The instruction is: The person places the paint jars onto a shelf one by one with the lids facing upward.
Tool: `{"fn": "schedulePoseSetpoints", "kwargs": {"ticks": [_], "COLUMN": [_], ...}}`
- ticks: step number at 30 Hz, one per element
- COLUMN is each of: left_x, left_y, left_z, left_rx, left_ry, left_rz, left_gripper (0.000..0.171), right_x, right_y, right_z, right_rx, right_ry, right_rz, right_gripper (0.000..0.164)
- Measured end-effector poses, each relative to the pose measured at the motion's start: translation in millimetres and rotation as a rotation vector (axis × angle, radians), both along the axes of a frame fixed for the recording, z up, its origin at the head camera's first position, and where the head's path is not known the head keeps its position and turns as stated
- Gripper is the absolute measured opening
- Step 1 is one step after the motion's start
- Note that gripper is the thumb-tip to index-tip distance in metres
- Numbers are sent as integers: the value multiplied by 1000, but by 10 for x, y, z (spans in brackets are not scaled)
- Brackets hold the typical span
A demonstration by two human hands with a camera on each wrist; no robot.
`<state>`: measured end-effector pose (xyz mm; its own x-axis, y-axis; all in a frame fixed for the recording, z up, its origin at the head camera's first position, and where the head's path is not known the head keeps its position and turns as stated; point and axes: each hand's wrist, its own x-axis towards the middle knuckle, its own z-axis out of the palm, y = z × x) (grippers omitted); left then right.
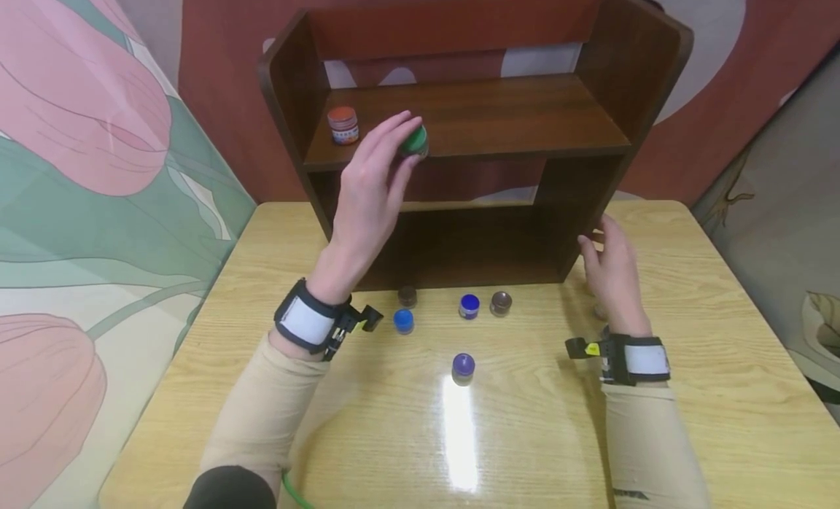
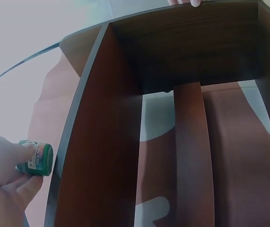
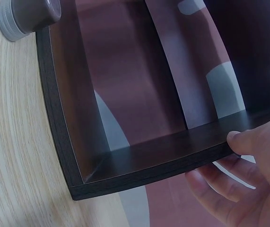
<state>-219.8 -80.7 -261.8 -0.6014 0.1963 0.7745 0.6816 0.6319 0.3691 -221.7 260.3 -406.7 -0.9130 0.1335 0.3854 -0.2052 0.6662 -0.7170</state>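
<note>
My left hand (image 1: 364, 192) holds a small green-lidded paint jar (image 1: 416, 141) between thumb and fingers, at the front edge of the upper shelf board of a dark brown wooden shelf unit (image 1: 472, 115). In the left wrist view the green jar (image 2: 42, 160) lies sideways, close to the board's edge. My right hand (image 1: 613, 276) grips the unit's right side panel low down. The right wrist view has its thumb (image 3: 241, 141) on the panel's front edge and the fingers round the outer side. An orange-red-lidded jar (image 1: 343, 126) stands at the left of the upper board.
On the wooden table (image 1: 538, 421), in front of the unit, stand a dark brown jar (image 1: 407, 297), a light blue jar (image 1: 403, 321), a dark blue jar (image 1: 469, 305), a brown jar (image 1: 501, 302) and a purple jar (image 1: 463, 367). Another jar (image 1: 600, 312) is partly hidden behind the right wrist.
</note>
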Motion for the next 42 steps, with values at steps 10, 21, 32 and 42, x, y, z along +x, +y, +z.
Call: {"fn": "schedulePoseSetpoints", "kwargs": {"ticks": [10,21,32,42], "left_x": [-96,-182,-240,-295], "left_y": [33,40,39,40], "left_z": [73,127,197,261], "left_rx": [-13,-38,-91,-137], "left_ry": [-44,-107,-189,-221], "left_rz": [38,79,127,145], "left_gripper": [41,43,44,43], "right_x": [1,-10,-1,20], "right_y": [17,14,19,19], "right_z": [-10,-15,-15,-17], "right_rx": [3,1,6,7], "right_ry": [16,10,6,4], "right_rz": [9,1,-3,-6], "right_gripper": [39,38,38,38]}}
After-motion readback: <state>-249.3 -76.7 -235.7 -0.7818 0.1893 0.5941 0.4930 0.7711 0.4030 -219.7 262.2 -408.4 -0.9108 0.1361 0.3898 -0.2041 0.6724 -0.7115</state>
